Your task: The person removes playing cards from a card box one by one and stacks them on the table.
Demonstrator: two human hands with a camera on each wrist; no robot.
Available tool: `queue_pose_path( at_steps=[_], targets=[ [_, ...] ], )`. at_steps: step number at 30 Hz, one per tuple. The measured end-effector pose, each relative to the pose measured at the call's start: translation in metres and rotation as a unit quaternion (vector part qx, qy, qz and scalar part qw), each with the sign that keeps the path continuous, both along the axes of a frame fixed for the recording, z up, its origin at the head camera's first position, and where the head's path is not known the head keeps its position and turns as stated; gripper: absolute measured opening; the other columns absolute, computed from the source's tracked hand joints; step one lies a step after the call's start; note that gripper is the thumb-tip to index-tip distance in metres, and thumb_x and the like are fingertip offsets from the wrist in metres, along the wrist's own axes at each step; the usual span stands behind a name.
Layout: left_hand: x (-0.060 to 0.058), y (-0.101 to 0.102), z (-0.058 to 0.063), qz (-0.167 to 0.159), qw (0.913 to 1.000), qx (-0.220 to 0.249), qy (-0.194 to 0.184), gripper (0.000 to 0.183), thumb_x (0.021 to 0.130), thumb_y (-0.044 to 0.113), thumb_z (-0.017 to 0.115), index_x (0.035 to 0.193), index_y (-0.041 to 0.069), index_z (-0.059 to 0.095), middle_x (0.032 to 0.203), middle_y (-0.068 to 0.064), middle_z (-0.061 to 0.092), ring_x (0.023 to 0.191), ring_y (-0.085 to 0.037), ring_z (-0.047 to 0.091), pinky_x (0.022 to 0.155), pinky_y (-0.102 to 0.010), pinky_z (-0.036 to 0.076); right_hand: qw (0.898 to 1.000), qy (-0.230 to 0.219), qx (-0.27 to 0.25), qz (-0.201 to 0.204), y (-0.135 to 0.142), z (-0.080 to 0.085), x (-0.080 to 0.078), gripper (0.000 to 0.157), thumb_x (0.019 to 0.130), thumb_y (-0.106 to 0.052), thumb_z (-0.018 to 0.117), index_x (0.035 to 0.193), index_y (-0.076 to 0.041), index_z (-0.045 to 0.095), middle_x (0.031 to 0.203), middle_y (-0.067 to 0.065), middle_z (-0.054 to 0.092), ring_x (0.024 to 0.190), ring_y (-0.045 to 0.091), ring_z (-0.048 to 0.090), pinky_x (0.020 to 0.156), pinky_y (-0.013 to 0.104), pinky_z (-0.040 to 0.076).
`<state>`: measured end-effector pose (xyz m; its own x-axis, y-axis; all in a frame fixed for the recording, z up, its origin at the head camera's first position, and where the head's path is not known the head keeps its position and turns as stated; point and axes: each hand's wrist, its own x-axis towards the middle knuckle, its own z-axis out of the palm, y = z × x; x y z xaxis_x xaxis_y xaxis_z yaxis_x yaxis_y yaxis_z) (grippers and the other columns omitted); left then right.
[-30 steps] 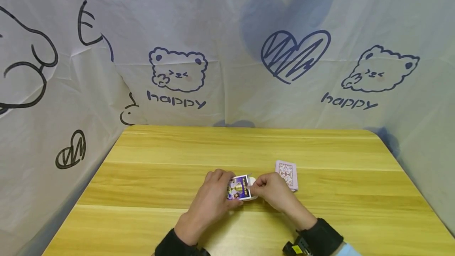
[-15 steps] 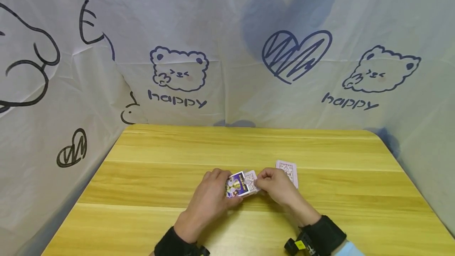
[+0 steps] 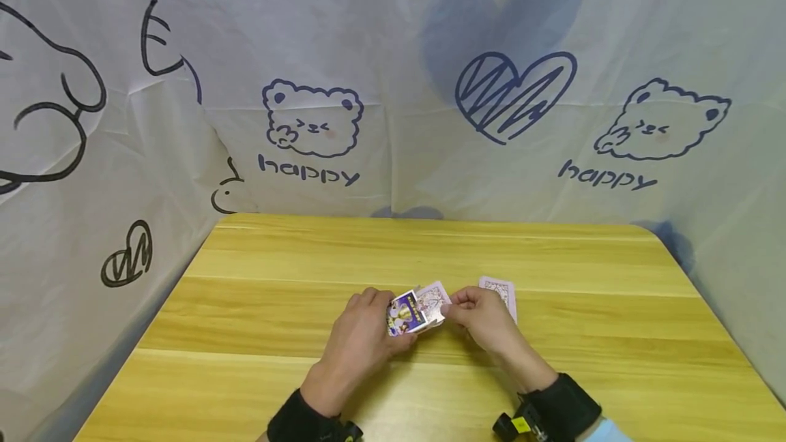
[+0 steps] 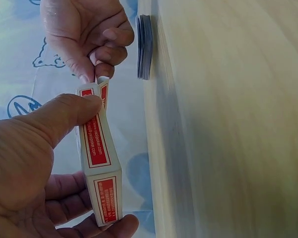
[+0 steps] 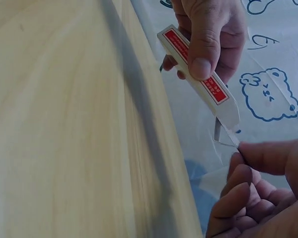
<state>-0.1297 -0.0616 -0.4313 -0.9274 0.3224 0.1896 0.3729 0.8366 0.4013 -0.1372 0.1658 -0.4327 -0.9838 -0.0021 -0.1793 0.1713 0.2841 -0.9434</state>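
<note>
My left hand point(image 3: 357, 336) grips a purple-faced playing card box point(image 3: 405, 314), thumb on one narrow side and fingers on the other. Red panels with white print run along the sides of the box point(image 4: 95, 139) in the left wrist view. From its open end sticks a playing card point(image 3: 433, 297) with a patterned pinkish back. Thumb and forefinger of my right hand point(image 3: 485, 322) pinch the edge of that card, beside the loose end flap point(image 5: 217, 130) in the right wrist view. How many cards are pinched I cannot tell.
A stack of playing cards point(image 3: 499, 290), back up, lies on the wooden table point(image 3: 295, 251) just beyond my right hand, which hides its near part. White cloth point(image 3: 417, 176) with drawn bears and hearts hangs behind the table and at its sides.
The card has come out of the box, its patterned back now showing well past the opening. Both hands have shifted slightly away from me, and the box has tilted up to the right.
</note>
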Motion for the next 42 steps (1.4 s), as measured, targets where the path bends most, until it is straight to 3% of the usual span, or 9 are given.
queue_pose_path(
  at_steps=[12,19,24,32,42],
  targets=[
    [0.000,0.000,0.001,0.005,0.9997,-0.012,0.023,0.068,0.079,0.047,0.093,0.122,0.001,0.069,0.105,-0.008,0.067,0.085,-0.018,0.057,0.066,-0.030,0.050,0.997,0.037,-0.018,-0.068,0.007,-0.001,-0.004,0.017,0.098,-0.007,0.073,0.109,0.006,0.075,0.083,0.010,0.073,0.070,0.017,0.063,0.055,0.025,0.046],
    [0.001,0.001,0.002,0.010,0.9999,-0.006,0.011,0.069,0.077,0.049,0.093,0.121,0.002,0.069,0.103,-0.007,0.066,0.084,-0.016,0.056,0.065,-0.030,0.050,0.994,0.030,-0.023,-0.098,0.035,0.016,-0.012,0.026,0.102,-0.010,0.069,0.121,0.006,0.072,0.087,0.005,0.072,0.066,0.013,0.056,0.055,0.024,0.045],
    [0.001,0.000,0.003,0.015,0.9998,-0.009,0.004,0.070,0.079,0.049,0.092,0.124,0.001,0.069,0.109,-0.010,0.068,0.088,-0.018,0.058,0.066,-0.031,0.051,0.997,0.021,0.042,-0.055,0.069,0.028,-0.029,0.031,0.104,-0.013,0.066,0.128,0.006,0.070,0.092,0.001,0.068,0.075,0.014,0.055,0.064,0.028,0.050],
    [0.000,-0.001,0.004,0.011,0.9999,-0.007,0.007,0.069,0.079,0.048,0.092,0.124,0.002,0.069,0.110,-0.010,0.068,0.087,-0.019,0.058,0.066,-0.033,0.052,0.993,-0.006,0.116,0.021,0.116,0.024,-0.054,0.026,0.104,-0.012,0.064,0.119,0.009,0.067,0.094,0.006,0.064,0.077,0.018,0.053,0.065,0.029,0.049],
    [0.000,-0.002,0.004,0.011,0.9999,-0.005,-0.008,0.071,0.078,0.051,0.092,0.126,0.004,0.068,0.110,-0.008,0.068,0.086,-0.017,0.056,0.063,-0.031,0.049,0.988,-0.041,0.135,0.063,0.128,0.009,-0.064,0.026,0.102,-0.014,0.069,0.118,0.006,0.071,0.088,0.004,0.060,0.074,0.019,0.050,0.064,0.032,0.044]
  ],
)
